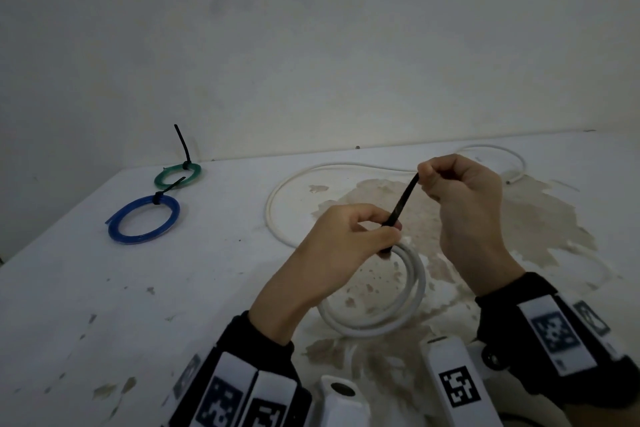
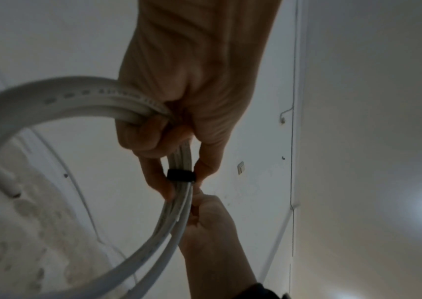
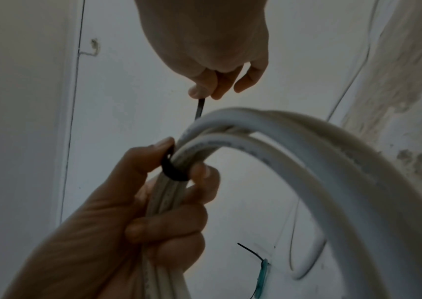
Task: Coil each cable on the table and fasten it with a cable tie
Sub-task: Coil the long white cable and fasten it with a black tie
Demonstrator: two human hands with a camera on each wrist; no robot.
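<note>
A white cable coil [image 1: 408,302] hangs just over the table's near middle. My left hand [image 1: 349,243] grips its top strands, thumb and forefinger pinching beside the black cable tie band [image 2: 181,175] wrapped round them. That same band [image 3: 172,172] shows in the right wrist view. My right hand [image 1: 460,191], higher and to the right, pinches the tie's free tail [image 1: 403,201] and holds it taut, slanting up from the coil. The tie's tail [image 3: 200,109] leaves my right fingertips [image 3: 204,89].
A second white cable [image 1: 346,168] lies loose across the far middle of the stained white table [image 1: 207,288]. A blue coil [image 1: 143,220] and a green coil [image 1: 177,175], each with a black tie, lie at the far left near the wall.
</note>
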